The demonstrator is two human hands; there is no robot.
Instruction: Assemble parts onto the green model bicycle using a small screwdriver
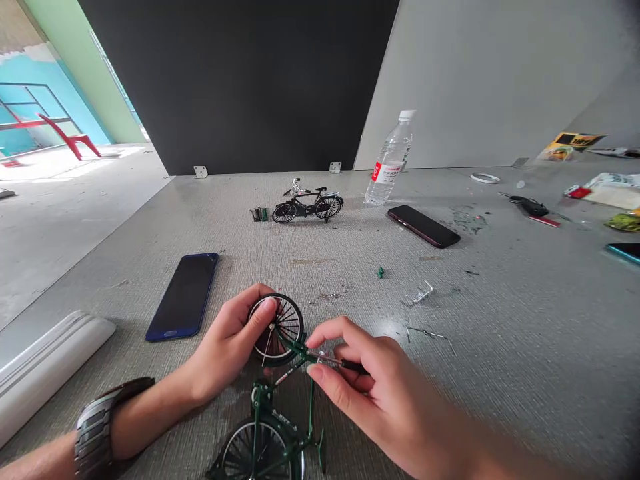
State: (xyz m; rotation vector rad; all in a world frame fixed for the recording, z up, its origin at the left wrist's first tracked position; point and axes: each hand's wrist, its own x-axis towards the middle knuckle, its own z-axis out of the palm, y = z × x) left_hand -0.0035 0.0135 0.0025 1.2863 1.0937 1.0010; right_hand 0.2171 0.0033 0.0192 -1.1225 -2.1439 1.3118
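My left hand (227, 350) grips the wheel (299, 319) of a green model bicycle (260, 395), thumb pressed near the hub. The bicycle's other wheel (250, 433) points toward me and is cut off at the lower edge of the view. In my right hand (380, 387), between thumb and fingers, is a small screwdriver (354, 366) with a dark handle. Its thin shaft reaches the green frame just beside the gripped wheel; the exact tip is hard to make out.
Loose on the table lie a small green part (381, 273), a silvery bent part (423, 293) and a thin wire-like part (430, 333). Farther back stand a black model bicycle (320, 203) and a water bottle (390, 163). Phones lie left (183, 297) and right (424, 225).
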